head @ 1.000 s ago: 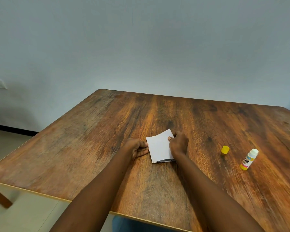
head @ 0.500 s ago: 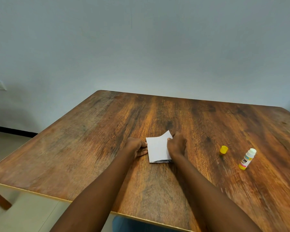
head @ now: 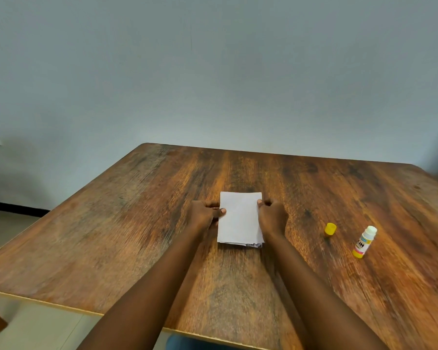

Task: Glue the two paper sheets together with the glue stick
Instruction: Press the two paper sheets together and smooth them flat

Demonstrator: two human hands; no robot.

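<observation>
Paper sheets [head: 239,218] are lying stacked in the middle of the counter [head: 111,236], with their long side pointing away from the person toward the far edge. The left hand [head: 202,215] is pinching the left edge of the stack, thumb on top and fingers curled. The right hand [head: 272,217] is doing the same on the right edge. So each grip is closed on the paper, one on each side. At the near edge of the stack, a second sheet with some dark print is peeking out under the top one.

The glue stick [head: 364,242] is lying on its side toward the right edge of the counter, well apart from the paper. Its white tip is pointing away from the person and a bit to the right. Its yellow cap [head: 330,229] is off and sitting between the stick and the paper. The right hand is the nearer one to the glue, so I think it would be the one to reach for it, if more glue is needed. I cannot tell if glue is already between the sheets.

The counter is brown wood with dark streaks. A plain pale wall [head: 213,72] is standing behind it, and a light floor [head: 8,223] is showing on the left.
</observation>
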